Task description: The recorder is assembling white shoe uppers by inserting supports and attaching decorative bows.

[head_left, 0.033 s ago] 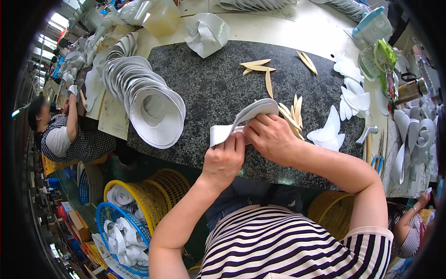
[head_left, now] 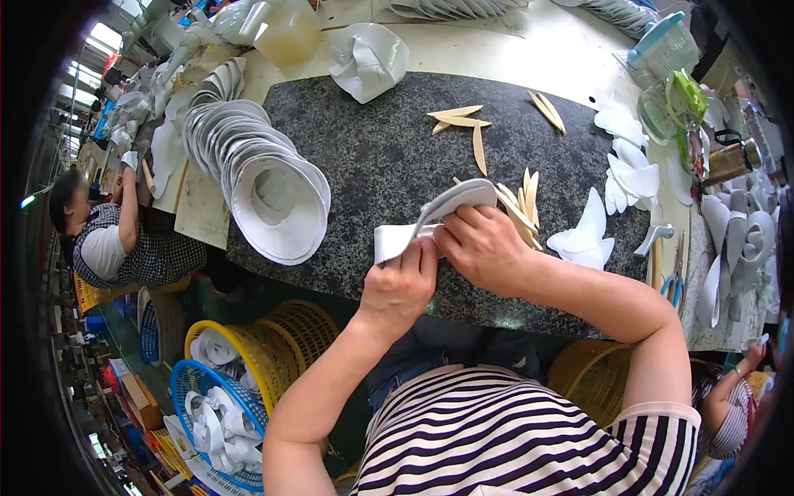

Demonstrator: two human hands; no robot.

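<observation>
Near the front edge of a dark speckled stone slab [head_left: 356, 149], both hands hold a white shoe upper [head_left: 460, 198] with a curved grey-white flap. My left hand [head_left: 400, 281] pinches its lower edge from the front, fingertips pressed together. Just right of it, my right hand [head_left: 481, 244] is closed on the curved flap, thumb hidden. Several beige leaf-shaped strips [head_left: 524, 207] lie right behind my right hand, and further beige strips [head_left: 479, 149] lie farther back. White cut pieces [head_left: 585, 236] rest to the right on the slab.
A long nested stack of white uppers [head_left: 281, 198] lies at left. A crumpled white piece [head_left: 370, 62] sits at the back. A hammer [head_left: 656, 240] and blue-handled scissors [head_left: 672, 285] lie at right. Baskets, one blue [head_left: 184, 413], stand on the floor at left; a co-worker [head_left: 107, 240] sits beyond.
The curved flap of the shoe upper has dipped very slightly, and both hands have barely shifted. Nothing else has visibly moved.
</observation>
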